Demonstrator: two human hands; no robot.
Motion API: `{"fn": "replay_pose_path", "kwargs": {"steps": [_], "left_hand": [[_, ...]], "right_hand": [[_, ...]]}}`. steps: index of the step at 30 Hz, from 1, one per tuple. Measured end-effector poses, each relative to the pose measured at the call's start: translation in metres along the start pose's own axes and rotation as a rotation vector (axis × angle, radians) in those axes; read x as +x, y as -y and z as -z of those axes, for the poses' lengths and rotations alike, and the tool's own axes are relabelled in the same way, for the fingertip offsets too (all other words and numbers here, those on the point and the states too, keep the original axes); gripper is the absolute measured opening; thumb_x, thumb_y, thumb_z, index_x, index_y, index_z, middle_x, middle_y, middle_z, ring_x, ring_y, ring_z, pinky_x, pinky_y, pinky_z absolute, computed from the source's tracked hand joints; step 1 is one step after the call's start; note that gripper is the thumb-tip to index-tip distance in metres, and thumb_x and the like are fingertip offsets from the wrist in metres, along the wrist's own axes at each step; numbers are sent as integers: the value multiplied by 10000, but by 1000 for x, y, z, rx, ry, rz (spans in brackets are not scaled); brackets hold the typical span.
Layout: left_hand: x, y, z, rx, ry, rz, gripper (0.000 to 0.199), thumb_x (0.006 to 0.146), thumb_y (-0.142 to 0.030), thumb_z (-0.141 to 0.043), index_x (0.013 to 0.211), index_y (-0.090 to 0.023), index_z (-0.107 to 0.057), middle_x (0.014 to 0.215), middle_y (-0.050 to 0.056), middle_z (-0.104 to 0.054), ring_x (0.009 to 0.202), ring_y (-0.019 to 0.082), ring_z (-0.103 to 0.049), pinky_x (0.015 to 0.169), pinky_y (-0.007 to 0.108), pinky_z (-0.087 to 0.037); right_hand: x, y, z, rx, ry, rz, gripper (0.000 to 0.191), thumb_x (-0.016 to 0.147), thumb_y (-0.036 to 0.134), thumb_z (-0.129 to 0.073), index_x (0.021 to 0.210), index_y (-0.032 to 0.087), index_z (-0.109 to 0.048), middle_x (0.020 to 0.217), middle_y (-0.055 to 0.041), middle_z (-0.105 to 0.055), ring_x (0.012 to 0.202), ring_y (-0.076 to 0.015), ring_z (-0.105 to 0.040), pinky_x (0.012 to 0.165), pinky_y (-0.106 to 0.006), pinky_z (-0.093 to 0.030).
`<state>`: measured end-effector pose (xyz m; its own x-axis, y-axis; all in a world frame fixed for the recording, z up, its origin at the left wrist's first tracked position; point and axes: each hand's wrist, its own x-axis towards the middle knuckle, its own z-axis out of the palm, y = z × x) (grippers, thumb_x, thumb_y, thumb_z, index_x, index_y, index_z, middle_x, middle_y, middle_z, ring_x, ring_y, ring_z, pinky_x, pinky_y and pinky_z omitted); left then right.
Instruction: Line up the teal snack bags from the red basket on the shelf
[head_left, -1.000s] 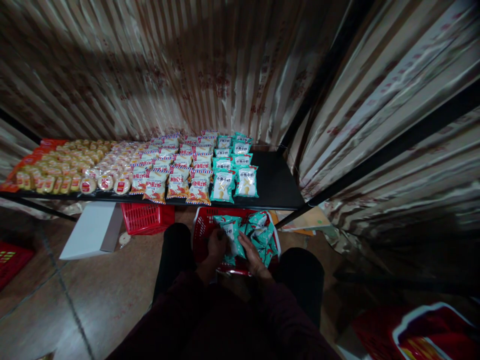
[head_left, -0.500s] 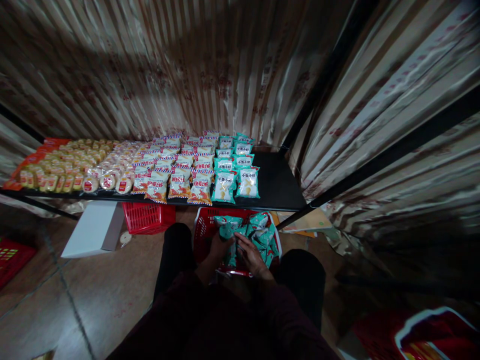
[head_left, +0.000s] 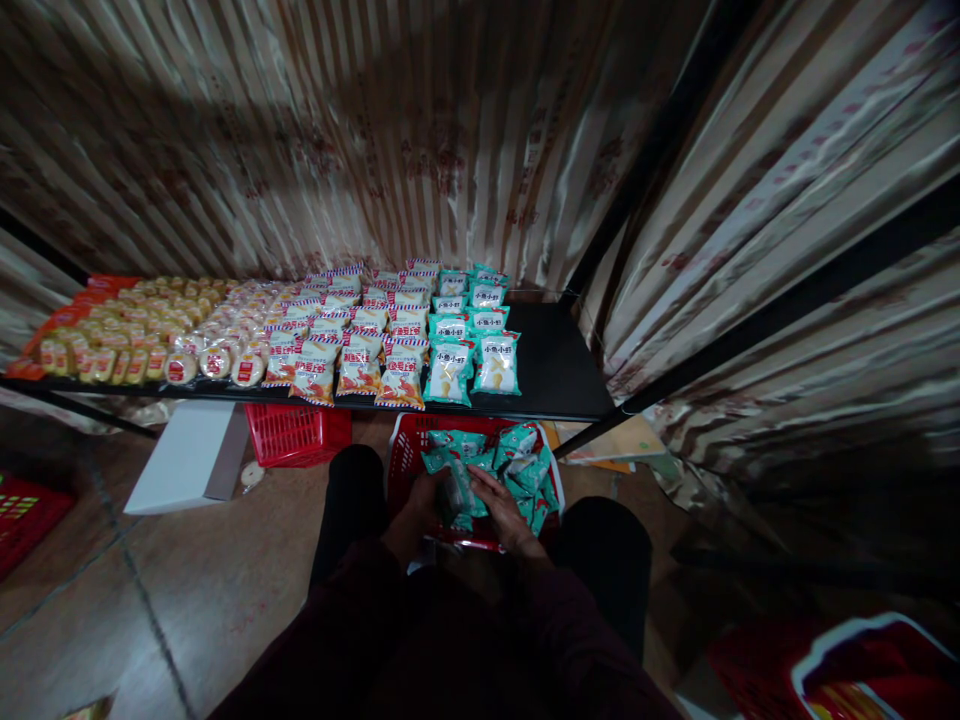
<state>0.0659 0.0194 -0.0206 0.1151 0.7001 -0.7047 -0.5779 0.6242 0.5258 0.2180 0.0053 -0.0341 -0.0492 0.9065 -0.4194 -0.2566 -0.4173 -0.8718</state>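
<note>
A teal packet (head_left: 456, 488) is sitting between my 2 hands at the red basket (head_left: 405, 440), its height within it unclear. My left hand (head_left: 424, 497) is holding its edge, fingers closed; my right hand (head_left: 506, 512) is lying against it, fingers nearly straight, and whether they're gripping I cannot tell. Loose packets (head_left: 529, 475) are filling the basket's right part. A lopsided hold could be letting the slick wrapper slip back into the basket; hard squeezing could be crushing it. Beyond the basket, the black shelf (head_left: 555, 350) is bearing 2 teal columns (head_left: 451, 372).
</note>
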Motion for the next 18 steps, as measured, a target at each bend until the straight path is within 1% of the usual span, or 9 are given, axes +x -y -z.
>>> {"fn": "replay_pose_path", "kwargs": {"steps": [3, 7, 11, 14, 16, 18], "left_hand": [[-5, -4, -2, -48, 10, 77, 259, 693, -278, -681, 912, -144, -646, 762, 64, -708, 763, 218, -683, 743, 348, -541], [-7, -5, -4, -75, -3, 70, 225, 691, -271, -681, 877, -152, -641, 745, 57, -706, 742, 215, -682, 733, 344, -541], [-5, -4, -3, -73, -8, 92, 215, 684, -269, -680, 859, -155, -631, 713, 50, -696, 714, 209, -678, 717, 338, -540], [-2, 0, -1, -67, 5, 45, 269, 666, -273, -694, 900, -160, -623, 746, 45, -698, 721, 200, -676, 725, 329, -535], [2, 4, 0, -45, -23, -12, 322, 647, -280, -717, 929, -160, -615, 769, 46, -697, 714, 194, -673, 725, 326, -531], [5, 7, 1, -1, -68, -62, 384, 628, -295, -747, 958, -157, -609, 795, 51, -696, 700, 189, -667, 715, 327, -527]], "right_hand": [[0, -1, -1, -3, 2, -3, 543, 536, 481, -817, 1022, 261, -714, 1171, -54, -681, 1211, -270, -538, 1079, -426, -340], [1, -3, -2, -5, -3, 4, 524, 527, 464, -820, 1000, 262, -714, 1144, -59, -687, 1185, -263, -555, 1058, -413, -367], [4, -9, -2, -44, -30, 46, 511, 537, 464, -803, 992, 255, -699, 1079, -58, -698, 1077, -246, -604, 1003, -409, -411], [6, -13, -1, -149, -79, 128, 450, 576, 466, -762, 964, 248, -692, 1018, -44, -698, 967, -227, -618, 959, -397, -434], [8, -15, 0, -240, -117, 190, 387, 603, 467, -734, 917, 243, -697, 963, -35, -693, 892, -216, -612, 928, -391, -445], [9, -17, 1, -305, -121, 223, 348, 619, 473, -712, 877, 240, -701, 928, -32, -689, 846, -212, -605, 906, -391, -453]]}}
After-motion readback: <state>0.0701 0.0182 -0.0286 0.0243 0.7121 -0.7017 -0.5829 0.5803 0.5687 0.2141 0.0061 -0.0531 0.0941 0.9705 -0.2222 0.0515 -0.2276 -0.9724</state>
